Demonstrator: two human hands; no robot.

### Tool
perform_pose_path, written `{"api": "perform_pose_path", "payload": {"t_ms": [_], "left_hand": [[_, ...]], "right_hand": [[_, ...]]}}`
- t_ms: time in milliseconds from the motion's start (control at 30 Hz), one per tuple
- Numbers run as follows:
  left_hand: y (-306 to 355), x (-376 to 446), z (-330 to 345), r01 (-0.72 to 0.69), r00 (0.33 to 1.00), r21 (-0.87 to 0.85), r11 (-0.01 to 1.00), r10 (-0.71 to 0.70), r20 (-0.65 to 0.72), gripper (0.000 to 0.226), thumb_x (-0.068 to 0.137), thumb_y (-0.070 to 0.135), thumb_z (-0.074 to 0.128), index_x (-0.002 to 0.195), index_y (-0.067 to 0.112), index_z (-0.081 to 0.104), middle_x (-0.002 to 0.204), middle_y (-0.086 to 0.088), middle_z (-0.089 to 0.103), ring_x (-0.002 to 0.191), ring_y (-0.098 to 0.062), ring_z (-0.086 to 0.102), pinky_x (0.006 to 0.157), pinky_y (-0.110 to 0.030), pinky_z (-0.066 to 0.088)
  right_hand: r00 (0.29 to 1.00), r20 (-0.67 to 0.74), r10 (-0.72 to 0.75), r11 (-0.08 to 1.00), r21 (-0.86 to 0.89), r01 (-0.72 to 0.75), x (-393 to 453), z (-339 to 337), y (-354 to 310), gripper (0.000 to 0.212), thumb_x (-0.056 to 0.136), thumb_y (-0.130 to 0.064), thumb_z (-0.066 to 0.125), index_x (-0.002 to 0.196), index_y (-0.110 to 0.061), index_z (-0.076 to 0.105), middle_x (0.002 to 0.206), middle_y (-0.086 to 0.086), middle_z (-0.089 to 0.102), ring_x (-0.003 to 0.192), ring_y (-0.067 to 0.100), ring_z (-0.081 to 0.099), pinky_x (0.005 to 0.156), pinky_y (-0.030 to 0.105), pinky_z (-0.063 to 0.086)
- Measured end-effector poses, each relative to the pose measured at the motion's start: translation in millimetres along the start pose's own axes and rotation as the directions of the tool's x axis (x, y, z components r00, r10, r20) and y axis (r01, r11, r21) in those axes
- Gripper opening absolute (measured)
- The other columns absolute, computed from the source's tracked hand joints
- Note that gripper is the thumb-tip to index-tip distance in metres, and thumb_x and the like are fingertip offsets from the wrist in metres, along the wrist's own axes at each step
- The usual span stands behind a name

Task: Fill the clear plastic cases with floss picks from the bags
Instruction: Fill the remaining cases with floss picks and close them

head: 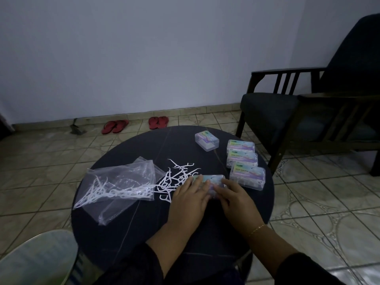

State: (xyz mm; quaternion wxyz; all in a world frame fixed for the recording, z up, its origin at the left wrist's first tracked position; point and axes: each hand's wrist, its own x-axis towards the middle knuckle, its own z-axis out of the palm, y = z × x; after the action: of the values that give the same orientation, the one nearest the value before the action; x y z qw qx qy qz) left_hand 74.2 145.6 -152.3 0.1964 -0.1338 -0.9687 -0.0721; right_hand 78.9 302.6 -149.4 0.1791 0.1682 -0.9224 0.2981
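Clear plastic case [211,180] is sitting on the round dark table [127,233], both hands pressing on it. Left hand [189,199] is lying flat, fingers nearly straight, tips on the case's lid. Right hand [236,199] is touching its right end, fingers slightly bent; can't tell if it's gripping. Loose floss picks [176,175] are lying just left of the case, more inside the bags [121,186]. Three closed cases [243,159] are sitting just right, one [206,139] further back.
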Motion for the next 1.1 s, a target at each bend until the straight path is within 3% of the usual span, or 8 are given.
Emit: {"api": "perform_pose_path", "payload": {"t_ms": [200,333,467,600,667,833,1000,1100], "left_hand": [[-5,2,-5,0.024,0.999,-0.235,0.972,-0.013,0.047,0.06,0.088,0.053,0.034,0.133,0.02,0.055,0.139,0.001,0.052,0.131,-0.017,0.046,0.106,-0.032,0.032],[-17,16,-15,0.003,0.997,-0.307,0.952,0.021,0.077,0.053,0.084,0.047,0.064,0.129,0.019,0.059,0.135,0.004,0.055,0.126,-0.01,0.049,0.11,-0.033,0.033],[-19,17,-25,0.003,0.985,-0.323,0.946,0.052,0.163,0.063,0.084,0.042,0.067,0.139,0.019,0.047,0.145,0.003,0.045,0.132,-0.012,0.042,0.112,-0.034,0.029],[-22,16,-28,-0.014,0.997,-0.232,0.973,0.032,0.074,0.065,0.088,0.041,0.059,0.146,0.026,0.034,0.155,0.005,0.027,0.14,-0.013,0.028,0.113,-0.033,0.023],[-19,16,-23,-0.103,0.991,-0.184,0.978,0.117,0.065,0.053,0.091,0.038,0.055,0.142,0.029,0.042,0.153,0.005,0.031,0.14,-0.014,0.028,0.112,-0.034,0.022],[-15,30,-13,-0.215,0.969,-0.183,0.959,0.232,0.08,0.044,0.083,0.03,0.044,0.123,0.024,0.063,0.124,0.002,0.063,0.117,-0.023,0.058,0.095,-0.036,0.045],[-19,64,-15,-0.199,0.966,-0.147,0.969,0.22,0.136,0.041,0.095,0.018,0.044,0.135,0.023,0.05,0.141,0.007,0.049,0.138,-0.013,0.032,0.108,-0.028,0.021],[-27,87,-15,-0.199,0.957,-0.115,0.973,0.218,0.193,0.033,0.092,0.028,0.048,0.124,0.028,0.056,0.131,0.006,0.054,0.128,-0.012,0.042,0.103,-0.029,0.028]], "right_hand": [[0.998,0.05,0.034,0.999,-0.011,-0.033,1,-7,-4,0.03,0.092,-0.013,0.058,0.121,-0.017,0.064,0.138,0.01,0.049,0.126,0.021,0.047,0.097,0.015,0.027],[0.992,0.099,0.079,0.997,0.001,-0.08,5,-9,-10,0.032,0.095,-0.016,0.053,0.127,-0.017,0.059,0.142,0.005,0.042,0.131,0.015,0.04,0.099,0.008,0.019],[0.987,0.128,0.102,0.995,-0.005,-0.102,6,-14,-15,0.034,0.096,-0.014,0.051,0.129,-0.02,0.056,0.145,0.002,0.038,0.131,0.014,0.038,0.1,0.011,0.02],[0.988,0.089,0.127,0.992,-0.019,-0.126,1,-16,-15,0.041,0.095,-0.015,0.052,0.136,-0.022,0.047,0.147,0.0,0.031,0.133,0.013,0.034,0.103,0.016,0.026],[0.991,0.048,0.128,0.991,-0.038,-0.126,0,-16,-15,0.041,0.092,-0.014,0.057,0.132,-0.018,0.052,0.144,0.005,0.038,0.131,0.018,0.038,0.102,0.02,0.028],[0.998,-0.007,0.069,0.975,-0.211,-0.068,19,-18,-13,0.03,0.082,-0.022,0.069,0.112,-0.02,0.066,0.12,0.005,0.059,0.111,0.024,0.053,0.091,0.035,0.04],[0.986,0.165,0.027,0.952,-0.304,0.025,62,-30,-17,0.032,0.094,-0.043,0.045,0.116,-0.029,0.062,0.117,-0.008,0.055,0.109,0.011,0.042,0.093,0.026,0.032],[0.988,0.142,0.059,0.934,-0.357,-0.005,94,-30,-16,0.03,0.095,-0.042,0.043,0.112,-0.026,0.062,0.117,-0.005,0.056,0.11,0.013,0.042,0.094,0.029,0.033]]}}
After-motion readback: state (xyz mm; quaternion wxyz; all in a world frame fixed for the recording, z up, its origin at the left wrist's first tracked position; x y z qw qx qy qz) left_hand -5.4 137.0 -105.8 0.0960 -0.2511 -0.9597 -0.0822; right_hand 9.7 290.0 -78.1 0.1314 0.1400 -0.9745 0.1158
